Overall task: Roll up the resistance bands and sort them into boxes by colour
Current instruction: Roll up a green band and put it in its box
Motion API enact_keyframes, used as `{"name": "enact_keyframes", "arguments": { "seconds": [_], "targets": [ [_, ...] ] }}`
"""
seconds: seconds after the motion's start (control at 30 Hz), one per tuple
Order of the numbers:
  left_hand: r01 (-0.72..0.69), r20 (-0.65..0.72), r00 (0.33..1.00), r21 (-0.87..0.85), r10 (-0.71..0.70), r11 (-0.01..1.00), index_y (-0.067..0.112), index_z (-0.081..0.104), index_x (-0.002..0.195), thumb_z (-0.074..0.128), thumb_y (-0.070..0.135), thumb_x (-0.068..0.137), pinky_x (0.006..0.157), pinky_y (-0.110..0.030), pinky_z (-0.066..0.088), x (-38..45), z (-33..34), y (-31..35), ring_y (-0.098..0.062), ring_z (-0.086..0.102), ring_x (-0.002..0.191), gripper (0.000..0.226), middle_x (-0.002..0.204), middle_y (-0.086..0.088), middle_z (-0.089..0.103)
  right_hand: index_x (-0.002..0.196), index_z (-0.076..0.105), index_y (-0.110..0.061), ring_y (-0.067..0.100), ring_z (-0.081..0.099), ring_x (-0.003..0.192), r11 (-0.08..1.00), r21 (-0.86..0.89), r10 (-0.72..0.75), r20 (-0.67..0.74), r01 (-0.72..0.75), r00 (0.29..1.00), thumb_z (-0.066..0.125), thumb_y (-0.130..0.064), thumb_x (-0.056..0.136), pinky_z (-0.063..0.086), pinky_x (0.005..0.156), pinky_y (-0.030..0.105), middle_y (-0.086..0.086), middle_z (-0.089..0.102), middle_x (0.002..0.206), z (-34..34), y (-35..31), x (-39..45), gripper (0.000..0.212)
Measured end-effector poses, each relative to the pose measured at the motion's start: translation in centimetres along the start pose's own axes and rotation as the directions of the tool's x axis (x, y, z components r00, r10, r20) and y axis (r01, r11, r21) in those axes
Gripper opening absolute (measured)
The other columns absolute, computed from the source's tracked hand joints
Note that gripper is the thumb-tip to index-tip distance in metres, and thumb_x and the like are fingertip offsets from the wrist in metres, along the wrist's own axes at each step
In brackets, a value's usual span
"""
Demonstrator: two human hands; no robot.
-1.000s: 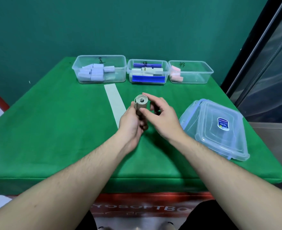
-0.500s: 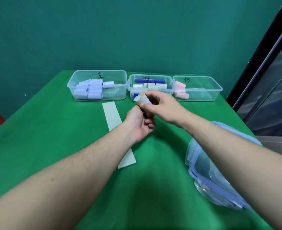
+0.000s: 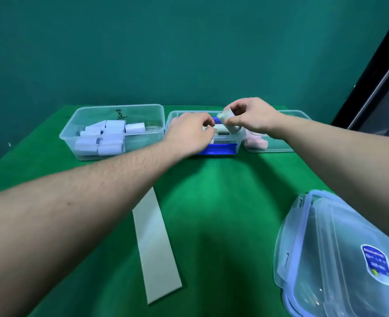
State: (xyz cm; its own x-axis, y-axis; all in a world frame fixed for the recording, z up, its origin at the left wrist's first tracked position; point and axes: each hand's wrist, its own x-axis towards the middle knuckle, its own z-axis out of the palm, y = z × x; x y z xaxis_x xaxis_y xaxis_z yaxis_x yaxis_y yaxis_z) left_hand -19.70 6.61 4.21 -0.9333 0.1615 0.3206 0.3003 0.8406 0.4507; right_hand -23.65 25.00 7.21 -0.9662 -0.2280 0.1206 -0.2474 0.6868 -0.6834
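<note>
R hand pinches pale-green rolled band over middle clear plastic box w/ matching rolls; L hand fingers curled, maybe steadying a roll.

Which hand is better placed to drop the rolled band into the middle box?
Right. The right hand already pinches the rolled band above the middle box; the left hand holds none visibly.

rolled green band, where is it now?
Head view, upper centre-right: the rolled green band is pinched in the right hand above the middle box.
</note>
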Motion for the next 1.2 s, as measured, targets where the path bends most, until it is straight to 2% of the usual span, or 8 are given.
{"name": "enact_keyframes", "arguments": {
  "seconds": [0.1, 0.2, 0.33, 0.5, 0.7, 0.83, 1.1, 1.2],
  "targets": [
    [-0.114, 0.107, 0.99, 0.243, 0.09, 0.963, 0.03, 0.062, 0.121, 0.037, 0.037, 0.093, 0.1, -0.038, 0.039, 1.2, 0.5, -0.6, -0.022, 0.056, 0.115, 0.038, 0.121, 0.003, 0.067, 0.102, 0.072, -0.023, 0.016, 0.063, 0.088, 0.973, -0.23, 0.016, 0.111, 0.01, 0.994, 0.072, -0.021, 0.083, 0.049, 0.08, 0.027, -0.003, 0.073, 0.1, 0.1, 0.7, 1.8, 0.019],
    [-0.138, 0.174, 0.982, 0.366, 0.078, 0.92, 0.031, 0.059, 0.127, 0.032, 0.05, 0.098, 0.093, -0.034, 0.04, 1.6, 1.1, -1.1, -0.024, 0.059, 0.111, 0.044, 0.118, 0.002, 0.068, 0.107, 0.072, -0.021, 0.018, 0.059, 0.084, 0.896, -0.441, 0.037, 0.2, 0.056, 0.979, 0.069, -0.023, 0.085, 0.044, 0.071, 0.025, -0.001, 0.071, 0.098, 0.8, 1.1, 3.4, 0.022],
    [-0.171, 0.194, 0.977, 0.457, 0.09, 0.873, 0.029, 0.06, 0.122, 0.031, 0.055, 0.098, 0.077, -0.031, 0.035, 1.2, 1.5, -1.6, -0.024, 0.06, 0.103, 0.045, 0.116, 0.004, 0.067, 0.118, 0.068, -0.022, 0.019, 0.057, 0.092, 0.824, -0.562, 0.086, 0.261, 0.078, 0.962, 0.066, -0.019, 0.088, 0.041, 0.079, 0.023, -0.004, 0.063, 0.1, 1.7, 1.1, 4.9, 0.029],
    [-0.17, 0.147, 0.982, 0.444, 0.116, 0.88, 0.027, 0.061, 0.11, 0.037, 0.053, 0.096, 0.07, -0.03, 0.037, 1.2, 2.1, -2.3, -0.024, 0.06, 0.102, 0.038, 0.112, 0.005, 0.066, 0.104, 0.063, -0.026, 0.024, 0.061, 0.104, 0.782, -0.614, 0.109, 0.302, 0.106, 0.947, 0.058, -0.008, 0.09, 0.048, 0.094, 0.032, 0.001, 0.067, 0.115, 2.8, 1.2, 6.0, 0.023],
    [-0.189, 0.165, 0.978, 0.42, 0.13, 0.888, 0.029, 0.051, 0.093, 0.042, 0.048, 0.092, 0.071, -0.031, 0.037, 1.3, 2.4, -2.9, -0.025, 0.059, 0.101, 0.021, 0.109, 0.002, 0.065, 0.108, 0.065, -0.032, 0.021, 0.053, 0.095, 0.634, -0.748, 0.047, 0.291, 0.197, 0.955, 0.054, -0.016, 0.091, 0.047, 0.083, 0.029, -0.004, 0.065, 0.106, 3.0, 1.3, 6.5, 0.026],
    [-0.188, 0.173, 0.977, 0.416, 0.125, 0.89, 0.027, 0.059, 0.105, 0.043, 0.049, 0.092, 0.073, -0.03, 0.038, 1.4, 2.3, -3.0, -0.024, 0.059, 0.103, 0.03, 0.112, 0.003, 0.064, 0.115, 0.063, -0.039, 0.022, 0.054, 0.097, 0.548, -0.804, 0.031, 0.296, 0.232, 0.955, 0.056, -0.031, 0.09, 0.047, 0.083, 0.031, -0.007, 0.064, 0.104, 3.1, 1.4, 6.8, 0.027],
    [-0.172, 0.181, 0.978, 0.405, 0.106, 0.898, 0.026, 0.06, 0.111, 0.044, 0.049, 0.09, 0.076, -0.031, 0.043, 1.4, 2.3, -3.1, -0.024, 0.059, 0.104, 0.035, 0.114, 0.003, 0.063, 0.102, 0.061, -0.035, 0.022, 0.054, 0.09, 0.634, -0.755, 0.113, 0.307, 0.169, 0.945, 0.055, -0.021, 0.089, 0.041, 0.074, 0.029, -0.013, 0.057, 0.089, 2.9, 1.5, 6.9, 0.021],
    [-0.157, 0.183, 0.979, 0.398, 0.089, 0.904, 0.027, 0.058, 0.106, 0.044, 0.05, 0.09, 0.075, -0.031, 0.042, 1.3, 2.3, -2.8, -0.024, 0.059, 0.102, 0.031, 0.113, 0.004, 0.063, 0.102, 0.059, -0.039, 0.021, 0.056, 0.092, 0.597, -0.784, 0.132, 0.303, 0.168, 0.944, 0.053, -0.018, 0.086, 0.041, 0.073, 0.03, -0.016, 0.055, 0.088, 3.1, 1.4, 6.8, 0.027]
  ]
}}
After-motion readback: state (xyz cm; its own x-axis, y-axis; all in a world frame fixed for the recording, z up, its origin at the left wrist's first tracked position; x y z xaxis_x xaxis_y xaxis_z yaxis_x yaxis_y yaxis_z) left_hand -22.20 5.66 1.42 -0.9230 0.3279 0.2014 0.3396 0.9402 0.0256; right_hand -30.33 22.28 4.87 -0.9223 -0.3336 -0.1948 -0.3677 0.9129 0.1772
